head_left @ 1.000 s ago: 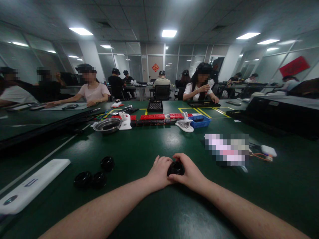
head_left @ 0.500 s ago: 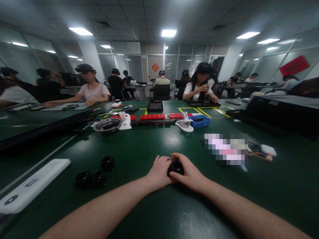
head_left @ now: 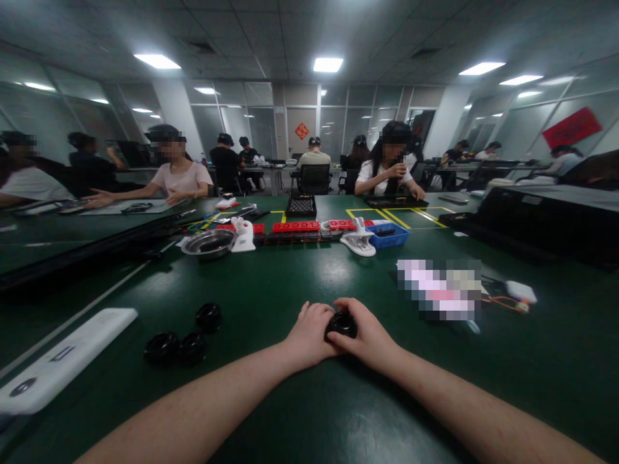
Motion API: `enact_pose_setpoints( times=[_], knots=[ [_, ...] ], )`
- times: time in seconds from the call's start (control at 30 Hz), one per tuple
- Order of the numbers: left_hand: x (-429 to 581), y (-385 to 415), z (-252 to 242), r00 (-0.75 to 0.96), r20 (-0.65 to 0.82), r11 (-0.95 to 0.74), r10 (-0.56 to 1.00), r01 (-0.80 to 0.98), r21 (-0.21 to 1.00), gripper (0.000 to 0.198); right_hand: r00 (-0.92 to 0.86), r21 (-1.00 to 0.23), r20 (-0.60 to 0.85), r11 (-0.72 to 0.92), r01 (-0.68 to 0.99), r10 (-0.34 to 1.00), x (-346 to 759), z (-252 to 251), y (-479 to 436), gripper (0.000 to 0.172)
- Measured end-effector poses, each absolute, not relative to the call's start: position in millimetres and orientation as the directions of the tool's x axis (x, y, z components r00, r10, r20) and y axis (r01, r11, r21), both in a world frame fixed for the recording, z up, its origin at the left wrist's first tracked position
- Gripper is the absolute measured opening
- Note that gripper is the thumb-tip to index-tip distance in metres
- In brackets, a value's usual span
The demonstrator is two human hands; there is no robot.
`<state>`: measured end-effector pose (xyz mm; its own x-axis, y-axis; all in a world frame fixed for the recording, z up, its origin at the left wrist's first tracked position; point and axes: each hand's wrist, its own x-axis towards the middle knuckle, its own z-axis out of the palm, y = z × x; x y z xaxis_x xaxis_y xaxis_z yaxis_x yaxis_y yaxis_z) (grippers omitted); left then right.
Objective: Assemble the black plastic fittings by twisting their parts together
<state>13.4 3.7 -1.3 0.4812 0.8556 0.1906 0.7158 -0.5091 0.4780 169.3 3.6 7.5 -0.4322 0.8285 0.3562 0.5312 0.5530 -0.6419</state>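
A shiny black ring-shaped piece (head_left: 342, 325), like a small wheel with a hollow centre, rests low at the table's middle between my hands. My right hand (head_left: 370, 328) wraps it from the right, thumb in front and fingers curving behind. From the other side, my left hand (head_left: 311, 330) is closed against it, with its fingers bent and partly hidden. Off to the left lie three similar black rings: one ring (head_left: 209, 317) sits apart at the back, while another ring (head_left: 161, 348) and a third ring (head_left: 192, 348) are close together.
A long white device (head_left: 72, 357) lies at the left on the green table (head_left: 290, 277). Farther back stand a metal bowl (head_left: 210, 243), a red power strip (head_left: 296, 227), a white clip stand (head_left: 358, 240) and a blue tray (head_left: 389, 236). Co-workers sit beyond.
My hands stay around the black ring, with barely any movement. Across the table at the left, the co-worker in the pink top has lifted and turned their hands.
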Motion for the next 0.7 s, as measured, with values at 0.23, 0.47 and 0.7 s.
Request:
enact_pose_setpoints(
  times=[0.23, 0.47, 0.7],
  knots=[
    [14.8, 4.2, 0.1, 0.470, 0.168, -0.490, 0.866, 0.734, 0.470, 0.052, -0.491, -0.661, 0.374, 0.597, 0.454, 0.787, 170.7, 9.1, 0.0, 0.050],
    [14.1, 2.5, 2.9, 0.483, 0.165, -0.498, 0.860, 0.722, 0.480, 0.046, -0.443, -0.638, 0.343, 0.551, 0.537, 0.828, 169.6, 10.9, 1.9, 0.042],
    [14.8, 3.1, 3.1, 0.483, 0.156, -0.494, 0.862, 0.730, 0.472, 0.052, -0.495, -0.650, 0.360, 0.593, 0.475, 0.791, 169.8, 10.5, 0.7, 0.038]
  ],
)
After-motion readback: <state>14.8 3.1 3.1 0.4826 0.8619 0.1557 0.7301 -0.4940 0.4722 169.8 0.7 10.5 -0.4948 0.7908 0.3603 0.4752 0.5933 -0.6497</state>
